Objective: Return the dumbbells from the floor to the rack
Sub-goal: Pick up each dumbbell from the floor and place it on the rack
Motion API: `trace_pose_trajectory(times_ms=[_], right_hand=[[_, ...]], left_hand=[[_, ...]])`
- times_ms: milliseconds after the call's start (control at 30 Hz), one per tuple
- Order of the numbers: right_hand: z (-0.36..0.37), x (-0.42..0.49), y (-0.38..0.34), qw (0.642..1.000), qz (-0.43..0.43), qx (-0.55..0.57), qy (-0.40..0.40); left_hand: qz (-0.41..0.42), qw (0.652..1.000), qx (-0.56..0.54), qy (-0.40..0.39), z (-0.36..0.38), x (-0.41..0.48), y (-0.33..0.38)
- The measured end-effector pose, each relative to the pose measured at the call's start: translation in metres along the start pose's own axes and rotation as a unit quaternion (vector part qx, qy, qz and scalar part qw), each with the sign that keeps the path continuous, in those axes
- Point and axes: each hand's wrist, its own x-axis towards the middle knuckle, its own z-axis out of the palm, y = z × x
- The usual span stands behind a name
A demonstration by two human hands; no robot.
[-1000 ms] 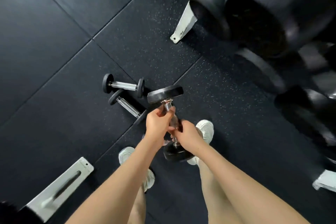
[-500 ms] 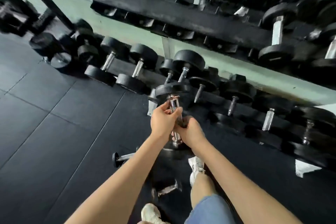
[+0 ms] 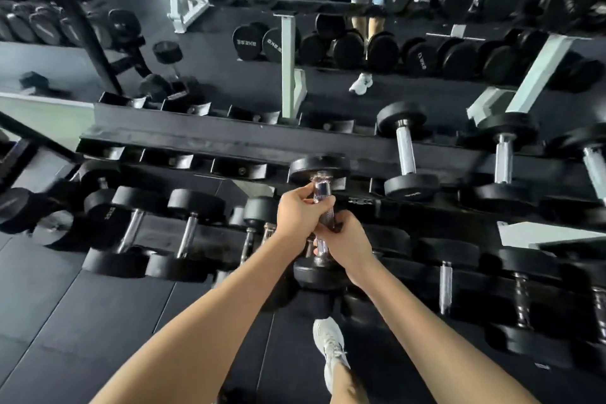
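Note:
A black dumbbell [image 3: 319, 167] with a chrome handle is held lengthwise in front of me, its far head level with the upper tier of the rack [image 3: 203, 136]. My left hand [image 3: 300, 213] grips the upper part of the handle. My right hand [image 3: 347, 241] grips the lower part, just above the near head. The far head hangs over an empty cradle on the upper tier, left of a racked dumbbell [image 3: 405, 154]. I cannot tell whether it touches the rack.
The lower tier [image 3: 203, 233] holds several dumbbells. More fill the upper tier to the right. A mirror behind the rack reflects a person's legs [image 3: 367, 26] and a bench [image 3: 187, 0]. My shoe [image 3: 329, 343] stands on the black rubber floor.
I have stood up from the floor and lifted the dumbbell from near the lower tier up to the upper tier. Both hands kept their hold. The floor dumbbells have left the view.

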Motion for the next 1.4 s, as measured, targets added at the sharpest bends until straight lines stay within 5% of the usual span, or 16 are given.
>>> trace_pose_trajectory(times_ms=[667, 1200, 1400], right_hand=[[0.022, 0.247, -0.021, 0.992, 0.094, 0.083, 0.003], [0.034, 0.281, 0.004, 0.991, 0.100, 0.083, -0.014], [0.028, 0.272, -0.007, 0.995, 0.098, -0.011, 0.002]], left_hand=[[-0.116, 0.984, 0.125, -0.050, 0.043, 0.257, 0.062], [-0.149, 0.983, 0.076, -0.070, 0.046, 0.288, 0.040], [-0.124, 0.987, 0.081, -0.062, 0.044, 0.275, 0.039]])
